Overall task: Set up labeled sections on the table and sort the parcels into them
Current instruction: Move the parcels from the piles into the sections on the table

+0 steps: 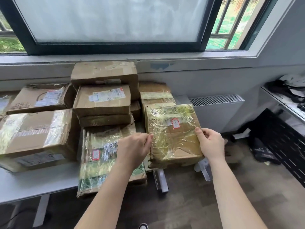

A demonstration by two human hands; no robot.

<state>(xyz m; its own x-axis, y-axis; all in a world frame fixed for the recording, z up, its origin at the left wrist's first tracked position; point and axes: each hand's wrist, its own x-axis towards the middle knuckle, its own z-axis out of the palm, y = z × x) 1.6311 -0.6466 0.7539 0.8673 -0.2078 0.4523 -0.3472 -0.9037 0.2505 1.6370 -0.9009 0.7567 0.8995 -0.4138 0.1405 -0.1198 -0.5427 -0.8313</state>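
Both hands hold one taped parcel (175, 138), a small brown box wrapped in shiny clear tape. The left hand (134, 147) has its fingers curled and pinches the left edge of the box between the thumb and the fingertips. The right hand (212, 143) grips the right edge, with the thumb on top and the other fingers curled under the box. Between the two thumbs, a little farther from the person, a red label (175, 123) sits on the top face. The parcel is at the right end of the table (33, 182); I cannot say for sure whether it rests there or is lifted. Under the left wrist lies a flat parcel (99, 159), also taped. Beyond the left fingers stands a stack of boxes (104, 100). Beyond the right fingers is a white radiator (216, 111).
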